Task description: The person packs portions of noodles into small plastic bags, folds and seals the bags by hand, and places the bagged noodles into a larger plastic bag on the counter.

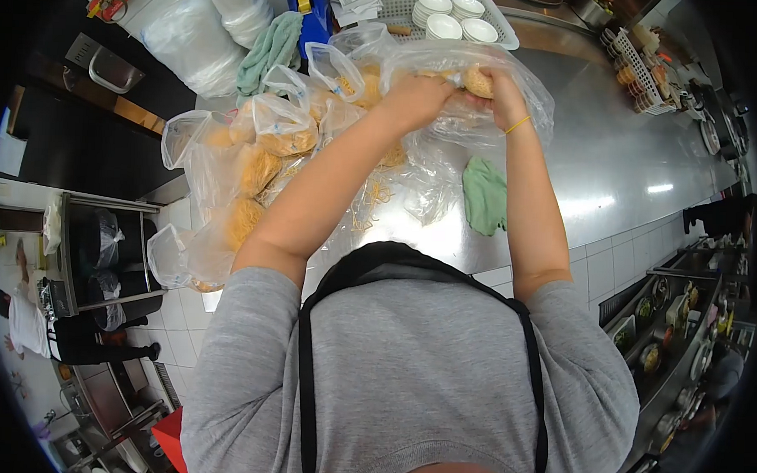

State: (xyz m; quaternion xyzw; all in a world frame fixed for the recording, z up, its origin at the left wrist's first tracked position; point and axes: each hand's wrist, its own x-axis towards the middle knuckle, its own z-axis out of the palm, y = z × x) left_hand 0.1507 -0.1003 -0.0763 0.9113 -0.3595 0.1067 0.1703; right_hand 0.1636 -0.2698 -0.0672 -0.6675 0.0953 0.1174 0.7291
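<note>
A large clear plastic bag (530, 83) lies spread at the far side of the steel counter, with both my hands at it. My right hand (506, 99), with a yellow band at the wrist, is closed round a rounded tan clump of noodles (477, 82) at the bag. Left of it, my left hand (422, 100) rests with curled fingers on the bag's plastic; its fingertips are partly hidden. Several clear bags of yellow noodles (260, 167) stand along the counter's left side, their tops loose. Stray noodle strands (371, 201) lie near my left forearm.
A green cloth (485, 196) lies by my right forearm. Behind the bags are another greenish cloth (271, 53), a white basket (506, 32) and stacked small white dishes (444, 27). The steel counter (615, 153) stretches right. A person (32, 324) stands at far left.
</note>
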